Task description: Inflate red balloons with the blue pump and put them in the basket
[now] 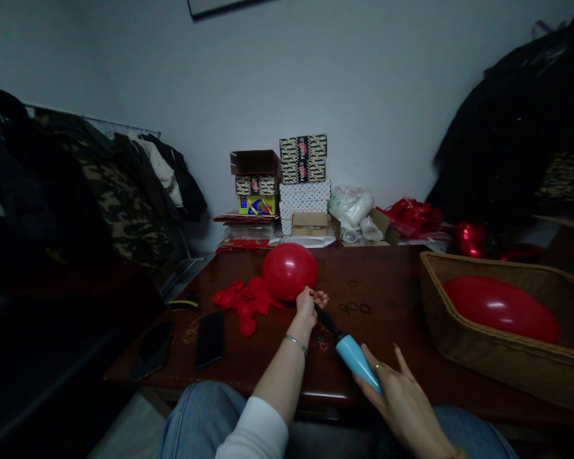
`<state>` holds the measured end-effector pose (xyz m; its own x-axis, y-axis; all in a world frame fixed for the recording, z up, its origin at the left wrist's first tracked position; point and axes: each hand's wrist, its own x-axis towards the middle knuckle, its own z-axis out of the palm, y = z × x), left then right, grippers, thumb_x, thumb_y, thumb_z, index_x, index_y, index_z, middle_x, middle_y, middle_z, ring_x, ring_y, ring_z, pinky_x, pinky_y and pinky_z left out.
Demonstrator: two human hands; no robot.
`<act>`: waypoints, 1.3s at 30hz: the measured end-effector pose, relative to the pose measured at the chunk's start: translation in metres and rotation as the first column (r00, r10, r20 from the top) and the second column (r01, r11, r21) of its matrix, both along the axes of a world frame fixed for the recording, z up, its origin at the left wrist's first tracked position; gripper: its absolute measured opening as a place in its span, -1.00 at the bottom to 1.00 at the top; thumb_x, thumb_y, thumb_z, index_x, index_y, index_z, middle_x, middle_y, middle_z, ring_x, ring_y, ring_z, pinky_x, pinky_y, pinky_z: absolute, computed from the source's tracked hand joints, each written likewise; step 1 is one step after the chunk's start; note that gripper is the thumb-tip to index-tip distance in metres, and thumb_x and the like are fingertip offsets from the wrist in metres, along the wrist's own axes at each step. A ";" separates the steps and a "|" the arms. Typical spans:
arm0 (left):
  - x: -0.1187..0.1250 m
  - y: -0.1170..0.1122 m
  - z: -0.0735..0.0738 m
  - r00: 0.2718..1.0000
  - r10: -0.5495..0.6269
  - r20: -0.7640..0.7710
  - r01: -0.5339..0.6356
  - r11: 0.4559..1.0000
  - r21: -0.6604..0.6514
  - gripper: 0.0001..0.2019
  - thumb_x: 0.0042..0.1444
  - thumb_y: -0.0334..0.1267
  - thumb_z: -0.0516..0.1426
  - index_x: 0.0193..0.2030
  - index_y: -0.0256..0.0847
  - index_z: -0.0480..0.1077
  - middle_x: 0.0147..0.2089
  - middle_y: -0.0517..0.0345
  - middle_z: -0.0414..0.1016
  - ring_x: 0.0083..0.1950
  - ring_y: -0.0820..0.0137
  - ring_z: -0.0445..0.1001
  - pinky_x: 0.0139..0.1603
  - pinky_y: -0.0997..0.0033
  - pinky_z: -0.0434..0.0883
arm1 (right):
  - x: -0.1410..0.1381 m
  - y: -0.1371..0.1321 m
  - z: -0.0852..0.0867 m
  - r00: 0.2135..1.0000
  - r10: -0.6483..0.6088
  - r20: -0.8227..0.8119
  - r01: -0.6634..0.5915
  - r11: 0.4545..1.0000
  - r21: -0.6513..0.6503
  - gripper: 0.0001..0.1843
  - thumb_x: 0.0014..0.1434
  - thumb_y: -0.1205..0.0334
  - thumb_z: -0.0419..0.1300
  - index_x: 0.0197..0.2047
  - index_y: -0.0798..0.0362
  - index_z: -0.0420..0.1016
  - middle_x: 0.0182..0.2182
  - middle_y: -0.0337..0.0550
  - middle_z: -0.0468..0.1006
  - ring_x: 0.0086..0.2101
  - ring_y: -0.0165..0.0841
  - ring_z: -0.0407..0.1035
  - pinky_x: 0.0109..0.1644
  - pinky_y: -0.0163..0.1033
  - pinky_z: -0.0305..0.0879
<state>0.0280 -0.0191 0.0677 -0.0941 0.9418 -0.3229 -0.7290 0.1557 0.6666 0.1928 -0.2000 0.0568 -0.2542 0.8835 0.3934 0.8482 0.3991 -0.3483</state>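
Observation:
A round, inflated red balloon (289,270) stands over the middle of the table. My left hand (309,302) is closed at its neck, where the black nozzle of a balloon pump (356,362) meets it. The pump has a light blue barrel and slants down toward me. My right hand (393,389) holds the lower end of the barrel between thumb and palm, with some fingers stretched out. Left of the balloon lies a pile of flat red balloons (247,299). Several dark rubber bands (354,307) lie to the right of my left hand.
A wicker basket (488,344) with a large red balloon (502,308) stands at right. Two dark phone-like slabs (210,340) and tan rubber bands (190,331) lie at left. Stacked boxes (305,197) and a plastic bag (351,205) line the back. Clothes hang on both sides.

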 end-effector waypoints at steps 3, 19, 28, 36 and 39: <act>-0.011 0.003 0.003 0.999 -0.011 -0.043 0.011 1.000 -0.004 -0.74 0.23 -0.24 -0.10 -0.49 -0.22 0.12 -0.56 0.11 0.36 -0.50 0.41 0.47 -0.30 0.33 0.45 | 0.011 -0.002 -0.003 0.999 -0.028 0.021 0.028 1.000 -0.004 -0.46 0.20 0.04 0.00 0.17 0.15 0.24 -0.09 -0.04 0.53 -0.15 -0.22 0.46 0.30 0.11 -0.20; -0.040 -0.001 -0.012 0.983 -0.129 -0.131 0.131 0.991 0.001 -0.75 0.18 -0.16 -0.01 -0.48 -0.22 0.13 -0.41 -0.03 0.49 -0.35 0.36 0.52 -0.16 0.27 0.44 | 0.059 0.081 -0.011 0.866 -0.410 0.285 0.490 0.811 -0.321 -0.31 0.24 -0.05 -0.24 0.24 0.31 0.08 -0.26 0.17 0.57 -0.13 -0.13 0.44 0.14 0.03 0.06; -0.056 -0.020 -0.008 0.948 -0.266 -0.176 0.278 0.960 0.044 -0.78 0.12 -0.26 0.04 -0.51 -0.22 0.15 -0.20 -0.10 0.53 -0.24 0.33 0.51 -0.03 0.18 0.39 | 0.076 0.117 -0.021 0.804 -0.494 0.330 0.590 0.729 -0.347 -0.41 0.22 0.00 -0.18 0.12 0.27 0.23 -0.24 0.20 0.56 -0.17 -0.08 0.45 0.11 0.08 0.02; -0.065 -0.026 -0.015 0.918 -0.322 -0.232 0.339 0.940 0.035 -0.71 0.13 -0.20 0.03 -0.56 -0.23 0.12 -0.18 -0.13 0.53 -0.22 0.31 0.51 -0.02 0.17 0.37 | 0.079 0.127 -0.031 0.784 -0.527 0.329 0.619 0.706 -0.344 -0.46 0.22 0.06 -0.19 0.03 0.34 0.26 -0.29 0.26 0.55 -0.23 -0.09 0.47 0.00 0.02 0.14; -0.066 -0.024 -0.022 0.895 -0.355 -0.270 0.377 0.926 0.034 -0.71 0.14 -0.15 0.02 -0.55 -0.23 0.15 -0.16 -0.14 0.53 -0.21 0.31 0.51 -0.02 0.18 0.36 | 0.080 0.127 -0.035 0.783 -0.532 0.323 0.620 0.710 -0.335 -0.44 0.22 0.06 -0.19 0.03 0.37 0.24 -0.31 0.25 0.55 -0.23 -0.07 0.47 -0.05 0.01 0.17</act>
